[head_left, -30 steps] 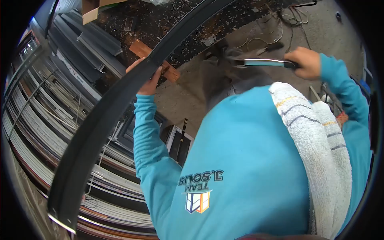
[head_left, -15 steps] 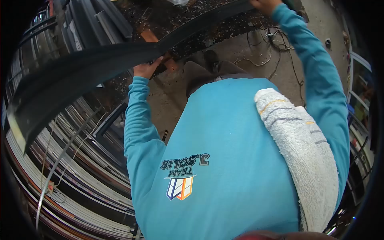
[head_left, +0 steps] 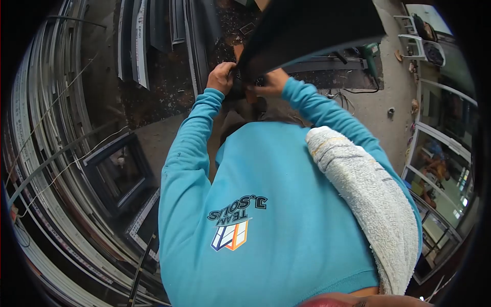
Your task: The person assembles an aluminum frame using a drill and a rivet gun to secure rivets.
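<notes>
A long dark strip (head_left: 317, 33), wide and smooth-faced, slants from between my hands toward the upper right, its broad end raised close to the camera. My left hand (head_left: 221, 78) is closed on the strip's narrow near end. On the other side, my right hand (head_left: 273, 83) grips the same part from below, slightly blurred, with its fingertips partly hidden. An orange-brown block (head_left: 250, 96) shows just under the hands, and another orange-brown piece (head_left: 238, 51) lies beyond them on the dark, debris-strewn work surface (head_left: 169, 105).
Long dark profiles (head_left: 138, 46) lie at the far left of the work surface. Stacked light lengths (head_left: 46, 169) fill the left side, beside a dark window frame (head_left: 115, 171). A green power tool (head_left: 369, 53) with a cord sits at the right; chairs (head_left: 422, 48) stand beyond.
The strip has swung from the left side to the upper right. My right hand has come down and inward from the far right, close to my left hand, which has shifted slightly right.
</notes>
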A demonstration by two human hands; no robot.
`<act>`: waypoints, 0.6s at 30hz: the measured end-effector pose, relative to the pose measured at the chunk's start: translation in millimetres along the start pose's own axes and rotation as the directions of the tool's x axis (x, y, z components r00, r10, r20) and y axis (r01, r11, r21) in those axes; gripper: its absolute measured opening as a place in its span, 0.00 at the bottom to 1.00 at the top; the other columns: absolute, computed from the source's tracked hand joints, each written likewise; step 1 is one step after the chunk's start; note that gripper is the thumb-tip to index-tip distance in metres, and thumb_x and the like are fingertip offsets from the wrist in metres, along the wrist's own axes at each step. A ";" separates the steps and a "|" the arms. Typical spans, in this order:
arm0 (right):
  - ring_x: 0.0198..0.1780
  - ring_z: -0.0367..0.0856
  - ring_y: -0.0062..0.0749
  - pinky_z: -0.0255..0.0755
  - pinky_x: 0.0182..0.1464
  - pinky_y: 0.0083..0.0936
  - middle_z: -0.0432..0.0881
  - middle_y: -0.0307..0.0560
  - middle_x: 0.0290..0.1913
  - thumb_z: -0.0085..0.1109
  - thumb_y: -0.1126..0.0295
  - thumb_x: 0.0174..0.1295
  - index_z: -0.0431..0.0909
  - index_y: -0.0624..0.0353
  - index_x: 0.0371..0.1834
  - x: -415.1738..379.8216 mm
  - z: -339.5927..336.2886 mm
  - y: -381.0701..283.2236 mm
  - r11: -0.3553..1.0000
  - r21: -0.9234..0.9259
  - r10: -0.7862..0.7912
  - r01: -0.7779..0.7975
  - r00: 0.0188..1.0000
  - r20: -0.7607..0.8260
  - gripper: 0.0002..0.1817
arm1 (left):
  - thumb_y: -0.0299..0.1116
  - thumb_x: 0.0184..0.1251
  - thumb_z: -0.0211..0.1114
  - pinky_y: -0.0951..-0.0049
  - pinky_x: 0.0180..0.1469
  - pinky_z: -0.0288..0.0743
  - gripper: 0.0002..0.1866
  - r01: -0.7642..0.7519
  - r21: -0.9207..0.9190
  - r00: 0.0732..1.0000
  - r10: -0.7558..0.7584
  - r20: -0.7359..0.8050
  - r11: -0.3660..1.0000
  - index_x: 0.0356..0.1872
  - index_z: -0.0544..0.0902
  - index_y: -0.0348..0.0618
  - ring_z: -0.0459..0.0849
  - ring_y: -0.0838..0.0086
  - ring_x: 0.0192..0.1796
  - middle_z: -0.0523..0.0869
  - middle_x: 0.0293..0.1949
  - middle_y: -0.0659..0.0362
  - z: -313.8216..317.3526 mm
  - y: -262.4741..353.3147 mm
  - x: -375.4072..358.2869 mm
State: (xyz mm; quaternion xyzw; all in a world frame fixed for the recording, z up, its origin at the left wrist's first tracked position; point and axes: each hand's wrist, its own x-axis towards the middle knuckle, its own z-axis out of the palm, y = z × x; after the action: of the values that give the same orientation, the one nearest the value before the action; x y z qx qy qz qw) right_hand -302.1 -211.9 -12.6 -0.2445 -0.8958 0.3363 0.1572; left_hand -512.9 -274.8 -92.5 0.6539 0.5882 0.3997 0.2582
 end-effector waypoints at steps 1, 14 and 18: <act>0.61 0.71 0.57 0.66 0.62 0.44 0.76 0.59 0.53 0.70 0.56 0.50 0.77 0.55 0.54 -3.4 18.8 7.6 0.999 -0.021 0.036 -0.037 0.998 -0.052 0.28 | 0.17 0.53 0.62 0.60 0.52 0.78 0.16 -0.007 -0.010 1.000 0.007 0.017 1.000 0.45 0.82 0.40 0.83 0.52 0.49 0.85 0.43 0.49 -0.6 -1.3 0.9; 0.60 0.72 0.54 0.64 0.63 0.45 0.76 0.56 0.56 0.70 0.54 0.49 0.80 0.55 0.50 -8.5 32.0 15.2 0.977 -0.013 0.214 -0.215 0.976 -0.027 0.26 | 0.15 0.49 0.60 0.58 0.54 0.76 0.19 -0.076 0.027 0.992 0.072 0.107 0.997 0.47 0.79 0.37 0.80 0.50 0.50 0.83 0.46 0.48 -0.9 -6.0 7.7; 0.63 0.70 0.50 0.61 0.65 0.44 0.75 0.54 0.57 0.71 0.59 0.45 0.77 0.55 0.55 -25.1 6.5 26.2 0.938 -0.288 0.209 -0.191 0.977 0.034 0.31 | 0.23 0.49 0.66 0.59 0.57 0.74 0.23 0.029 -0.053 0.998 -0.025 0.065 0.998 0.51 0.77 0.39 0.79 0.52 0.54 0.81 0.49 0.48 -16.0 22.2 6.9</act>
State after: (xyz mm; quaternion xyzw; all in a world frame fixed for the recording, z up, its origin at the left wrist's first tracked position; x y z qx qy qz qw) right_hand -275.4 -211.8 -38.0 -0.3433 -0.9097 0.2266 0.0568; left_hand -513.7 -274.1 -64.3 0.6513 0.5774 0.3906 0.2998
